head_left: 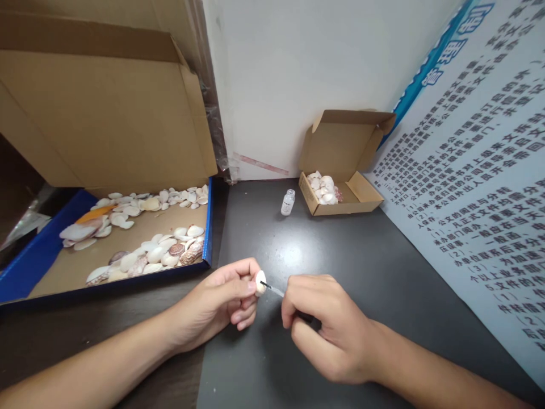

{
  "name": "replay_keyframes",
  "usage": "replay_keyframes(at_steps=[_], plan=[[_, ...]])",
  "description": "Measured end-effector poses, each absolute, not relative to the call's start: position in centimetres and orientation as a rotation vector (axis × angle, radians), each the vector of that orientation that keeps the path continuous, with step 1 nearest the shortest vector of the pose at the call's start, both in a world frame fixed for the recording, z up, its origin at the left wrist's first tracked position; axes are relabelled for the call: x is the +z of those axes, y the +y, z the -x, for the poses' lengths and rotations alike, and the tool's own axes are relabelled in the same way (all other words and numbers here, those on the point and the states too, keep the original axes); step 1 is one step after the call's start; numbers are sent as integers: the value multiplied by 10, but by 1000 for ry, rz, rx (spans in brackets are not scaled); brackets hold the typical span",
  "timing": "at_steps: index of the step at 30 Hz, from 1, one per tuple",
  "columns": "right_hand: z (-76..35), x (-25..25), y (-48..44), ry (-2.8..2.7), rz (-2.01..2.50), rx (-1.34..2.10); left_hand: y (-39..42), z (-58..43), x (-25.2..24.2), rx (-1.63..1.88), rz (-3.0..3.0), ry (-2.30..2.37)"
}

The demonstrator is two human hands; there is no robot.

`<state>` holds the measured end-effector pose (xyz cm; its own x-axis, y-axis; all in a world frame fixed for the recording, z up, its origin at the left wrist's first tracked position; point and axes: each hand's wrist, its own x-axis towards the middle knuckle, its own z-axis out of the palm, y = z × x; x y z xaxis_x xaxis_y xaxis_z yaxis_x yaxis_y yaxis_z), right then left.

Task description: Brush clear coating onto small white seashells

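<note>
My left hand [221,301] is closed in a pinch on a small white seashell [260,282], held just above the dark table [340,250]. My right hand [327,324] is closed on a thin brush [272,289] whose dark tip touches the shell. A small clear glass bottle [288,202] stands uncapped farther back on the table, between the two boxes.
A large blue-edged cardboard box [128,278] at the left holds several loose shells [157,250], its flap raised. A small open cardboard box [361,199] at the back right holds several shells. A printed poster [481,187] leans along the right side. A white wall stands behind.
</note>
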<state>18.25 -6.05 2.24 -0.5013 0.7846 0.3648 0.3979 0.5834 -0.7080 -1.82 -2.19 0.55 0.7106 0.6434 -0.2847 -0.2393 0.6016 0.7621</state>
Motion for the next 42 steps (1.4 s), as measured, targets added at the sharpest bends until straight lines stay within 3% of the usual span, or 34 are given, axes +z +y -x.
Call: replay_keyframes(at_steps=[42], plan=[[-182, 23, -61, -2156, 891, 725, -22, 16, 7, 548, -769, 614]])
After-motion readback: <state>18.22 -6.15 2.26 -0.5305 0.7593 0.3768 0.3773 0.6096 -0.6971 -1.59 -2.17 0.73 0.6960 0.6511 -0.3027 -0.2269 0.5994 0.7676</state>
